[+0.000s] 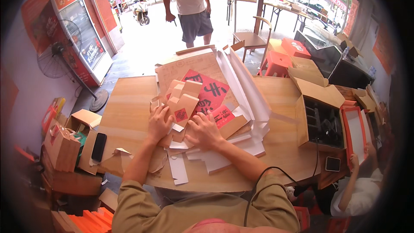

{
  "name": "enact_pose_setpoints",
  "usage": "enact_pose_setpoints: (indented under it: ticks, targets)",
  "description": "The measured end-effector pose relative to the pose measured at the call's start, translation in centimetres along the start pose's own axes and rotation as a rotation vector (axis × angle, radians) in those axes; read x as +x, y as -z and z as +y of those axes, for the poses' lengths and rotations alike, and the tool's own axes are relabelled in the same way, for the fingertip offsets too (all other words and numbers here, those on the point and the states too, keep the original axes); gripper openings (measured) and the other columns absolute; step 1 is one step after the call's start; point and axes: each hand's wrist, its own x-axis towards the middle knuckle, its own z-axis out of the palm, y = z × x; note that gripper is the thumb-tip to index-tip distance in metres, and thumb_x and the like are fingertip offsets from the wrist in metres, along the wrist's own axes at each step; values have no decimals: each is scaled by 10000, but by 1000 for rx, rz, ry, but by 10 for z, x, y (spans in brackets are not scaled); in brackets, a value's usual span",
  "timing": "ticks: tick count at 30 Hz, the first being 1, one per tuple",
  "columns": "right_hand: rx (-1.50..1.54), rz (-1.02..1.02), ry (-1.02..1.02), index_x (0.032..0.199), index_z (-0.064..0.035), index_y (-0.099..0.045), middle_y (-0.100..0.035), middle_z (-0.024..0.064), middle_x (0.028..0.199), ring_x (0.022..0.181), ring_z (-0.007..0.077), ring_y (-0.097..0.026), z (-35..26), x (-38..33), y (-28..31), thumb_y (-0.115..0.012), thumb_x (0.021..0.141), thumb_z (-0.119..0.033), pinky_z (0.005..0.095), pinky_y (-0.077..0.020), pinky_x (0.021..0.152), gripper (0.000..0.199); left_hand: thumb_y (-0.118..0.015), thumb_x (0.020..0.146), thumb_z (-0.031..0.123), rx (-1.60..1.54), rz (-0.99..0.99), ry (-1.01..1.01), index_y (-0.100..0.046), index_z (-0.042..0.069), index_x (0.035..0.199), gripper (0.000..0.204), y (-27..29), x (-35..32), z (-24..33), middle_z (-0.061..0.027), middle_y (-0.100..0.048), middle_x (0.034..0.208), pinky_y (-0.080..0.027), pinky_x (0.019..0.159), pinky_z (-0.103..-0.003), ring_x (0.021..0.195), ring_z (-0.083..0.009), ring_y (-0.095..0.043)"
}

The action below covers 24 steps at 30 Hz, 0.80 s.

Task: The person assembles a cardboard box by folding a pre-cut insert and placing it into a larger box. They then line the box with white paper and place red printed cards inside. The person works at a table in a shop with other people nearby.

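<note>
Both my hands lie on a loose pile of flattened packaging on the wooden table. My left hand point(159, 123) rests with spread fingers against the left edge of a folded kraft-paper carton point(188, 103), which has a small red diamond label. Just right of the carton, my right hand point(203, 129) lies palm down, its fingers apart. Under and beyond it spreads a large brown cardboard sheet point(172, 71) with red printed panels point(215, 87). Long white-sided cardboard strips point(246, 82) run along the pile's right side. A white paper strip point(177, 170) sticks out toward me.
Around the wooden table point(129, 103) are an open carton of black items point(323, 121), a phone point(332, 164), a black device point(99, 146), a standing fan point(64, 60) and a drinks fridge point(82, 34). One person point(187, 4) stands beyond; another point(358, 185) holds a red-edged tray at right.
</note>
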Motion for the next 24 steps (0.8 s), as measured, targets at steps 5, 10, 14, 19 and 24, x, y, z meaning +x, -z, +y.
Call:
enact_pose_setpoints:
  ticks: [5,10,14,19,24]
  targets:
    - [103,-108,-76,1167,-73,-692,-625,141,1202,1289,326,-556,0,2,5,-723,936,-481,645,-295,1240,470,-774,913,401,-1,-40,12,-712,12,1381,611,7,0,5,-221,-645,1496,-412,1229,-516,1455,-442,-515]
    - [185,77,242,1078,-82,-660,-605,141,1228,1185,332,-610,-8,10,19,-738,909,-379,635,-348,1226,351,-798,896,454,-200,-137,166,-697,31,1408,672,15,2,13,-207,-641,1513,-408,1230,-528,1452,-443,-516]
    - [286,126,567,1063,-78,-639,-613,135,1202,1204,317,-613,1,18,20,-772,906,-423,536,-429,1197,402,-817,885,490,-14,-32,-6,-701,44,1403,694,3,-5,4,-186,-647,1486,-399,1214,-548,1435,-441,-514]
    - [44,84,327,945,-90,-696,-631,57,1013,1016,228,-691,9,4,11,-721,978,-538,412,-594,827,449,-816,884,521,113,-41,21,-716,60,1390,692,8,-7,34,-190,-662,1354,-388,1192,-563,1389,-434,-524]
    - [-88,-226,-139,1039,-49,-727,-669,120,1030,931,265,-751,3,2,8,-693,991,-583,369,-597,662,537,-814,879,489,128,-73,15,-738,69,1365,647,18,-8,44,-182,-637,1250,-411,1147,-543,1316,-399,-541]
